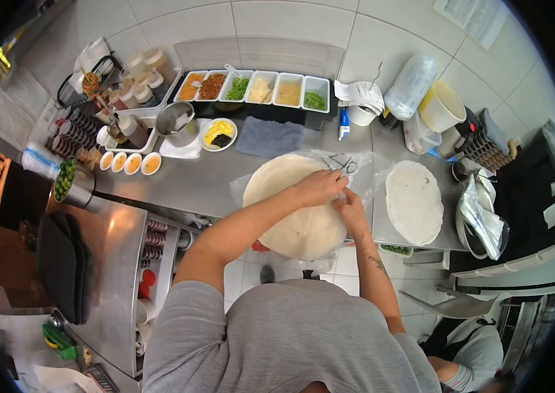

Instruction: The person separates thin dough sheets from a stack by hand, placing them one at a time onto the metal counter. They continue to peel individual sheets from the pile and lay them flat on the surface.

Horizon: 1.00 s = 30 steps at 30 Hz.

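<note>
A large round pale flatbread (290,223), apparently the top of a stack, lies on a clear plastic bag (366,167) with black marking on it. It reaches over the counter's front edge. My left hand (320,188) comes across the flatbread, its fingers pinched at the right rim. Just below it, my right hand (351,213) is closed at the same rim, with the thumb over the dough. The fingertips of both hands nearly meet, and they partly hide the edge they grip. To the right, a second flatbread (414,203) lies flat on the steel counter (192,187).
Behind are topping tubs (261,90), a grey cloth (269,135), a plate of yellow and black food (219,135) and a metal pot (177,123). Small orange-filled cups (133,163) stand left. A foil-topped bowl (480,216) sits right. Another person (467,354) is at lower right.
</note>
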Motion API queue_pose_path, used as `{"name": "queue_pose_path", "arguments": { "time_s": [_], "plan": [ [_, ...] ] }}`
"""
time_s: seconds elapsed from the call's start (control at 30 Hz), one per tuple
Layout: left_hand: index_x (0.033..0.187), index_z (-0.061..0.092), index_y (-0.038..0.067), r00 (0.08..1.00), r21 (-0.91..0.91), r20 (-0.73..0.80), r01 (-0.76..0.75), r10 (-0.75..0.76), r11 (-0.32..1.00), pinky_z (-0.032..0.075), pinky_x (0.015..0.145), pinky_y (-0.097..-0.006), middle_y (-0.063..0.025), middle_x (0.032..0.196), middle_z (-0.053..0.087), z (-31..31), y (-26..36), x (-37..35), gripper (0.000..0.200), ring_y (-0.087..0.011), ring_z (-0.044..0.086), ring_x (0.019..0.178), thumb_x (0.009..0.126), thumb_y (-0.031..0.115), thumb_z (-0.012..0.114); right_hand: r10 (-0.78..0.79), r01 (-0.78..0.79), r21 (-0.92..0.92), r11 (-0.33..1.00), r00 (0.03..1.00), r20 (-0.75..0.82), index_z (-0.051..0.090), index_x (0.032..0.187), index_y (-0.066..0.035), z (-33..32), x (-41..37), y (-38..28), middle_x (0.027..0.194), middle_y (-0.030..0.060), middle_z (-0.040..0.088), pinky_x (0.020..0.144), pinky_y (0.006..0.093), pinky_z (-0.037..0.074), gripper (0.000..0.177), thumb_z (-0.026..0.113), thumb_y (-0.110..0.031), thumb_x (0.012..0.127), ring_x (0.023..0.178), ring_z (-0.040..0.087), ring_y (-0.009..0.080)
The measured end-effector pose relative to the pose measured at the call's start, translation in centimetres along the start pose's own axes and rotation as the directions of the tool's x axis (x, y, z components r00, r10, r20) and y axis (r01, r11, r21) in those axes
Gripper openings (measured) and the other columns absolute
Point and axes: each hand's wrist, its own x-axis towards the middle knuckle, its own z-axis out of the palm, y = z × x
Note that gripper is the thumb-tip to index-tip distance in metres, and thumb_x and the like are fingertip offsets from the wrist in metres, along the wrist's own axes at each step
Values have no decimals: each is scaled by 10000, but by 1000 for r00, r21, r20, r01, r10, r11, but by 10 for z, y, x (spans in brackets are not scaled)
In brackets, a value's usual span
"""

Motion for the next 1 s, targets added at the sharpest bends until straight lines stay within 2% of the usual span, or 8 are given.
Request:
{"name": "queue_pose_path", "arguments": {
  "time_s": [0.13, 0.23, 0.3, 0.63, 0.7, 0.8, 0.93, 1.0],
  "plan": [
    [906, 495, 26, 983, 77, -180, 35, -20, 996, 477, 732, -412, -136, 881, 522, 10, 0, -5, 217, -307, 566, 837, 709, 25, 587, -92, 85, -94, 992, 994, -66, 547, 1185, 59, 2, 5, 12, 1087, 188, 632, 862, 327, 451, 481, 537, -105, 734, 991, 605, 262],
    [905, 494, 22, 961, 50, -262, 106, -89, 993, 476, 736, -412, -142, 885, 513, 17, -3, -10, 211, -312, 559, 825, 717, 39, 589, -80, 73, -86, 994, 993, -90, 568, 1174, 29, 4, 6, 11, 1070, 179, 639, 867, 336, 449, 469, 531, -115, 729, 990, 603, 279],
    [907, 493, 22, 943, 21, -288, 181, -167, 983, 472, 740, -411, -147, 891, 504, 18, -2, -16, 210, -316, 553, 826, 724, 48, 593, -9, 9, 0, 1000, 1000, -15, 582, 1159, 11, 2, 3, -1, 1065, 182, 638, 870, 340, 449, 458, 531, -121, 724, 991, 602, 286],
    [925, 473, 8, 974, -207, -158, 130, -164, 970, 450, 708, -437, -158, 911, 495, 3, -7, -16, 195, -368, 532, 813, 799, 69, 610, -94, 93, -93, 991, 996, -6, 617, 1112, -1, 2, 5, 12, 991, 157, 653, 810, 320, 464, 426, 515, -127, 718, 899, 618, 244],
    [918, 467, 3, 980, -196, -136, 116, -144, 974, 439, 692, -448, -169, 915, 500, 4, -11, -14, 190, -367, 531, 810, 806, 70, 605, -1, 1, 71, 997, 1000, 3, 624, 1101, 10, -1, -1, 1, 963, 136, 654, 777, 299, 466, 423, 508, -114, 713, 851, 615, 211],
    [916, 461, -1, 911, -257, -282, 231, -302, 938, 444, 679, -438, -183, 890, 513, 0, -11, -20, 178, -366, 539, 813, 816, 65, 592, 60, -61, 197, 978, 998, 13, 632, 1089, 22, -4, -3, -3, 933, 110, 648, 737, 273, 464, 422, 497, -96, 706, 797, 600, 164],
    [930, 439, 14, 808, -335, -335, 379, -485, 862, 456, 705, -456, -186, 892, 532, -2, -8, -40, 154, -395, 551, 849, 814, 26, 540, 44, -32, 246, 969, 998, -41, 626, 1075, 32, 2, -3, 0, 836, 67, 639, 674, 248, 465, 417, 477, -60, 697, 699, 580, 147],
    [941, 442, 9, 780, -402, -326, 396, -533, 825, 457, 705, -451, -187, 885, 543, -2, -3, -45, 156, -391, 556, 836, 814, 27, 530, -142, 142, -15, 990, 988, -62, 618, 1098, 35, 1, 0, -5, 854, 86, 649, 696, 258, 469, 407, 520, -96, 725, 722, 590, 164]
  ]
}}
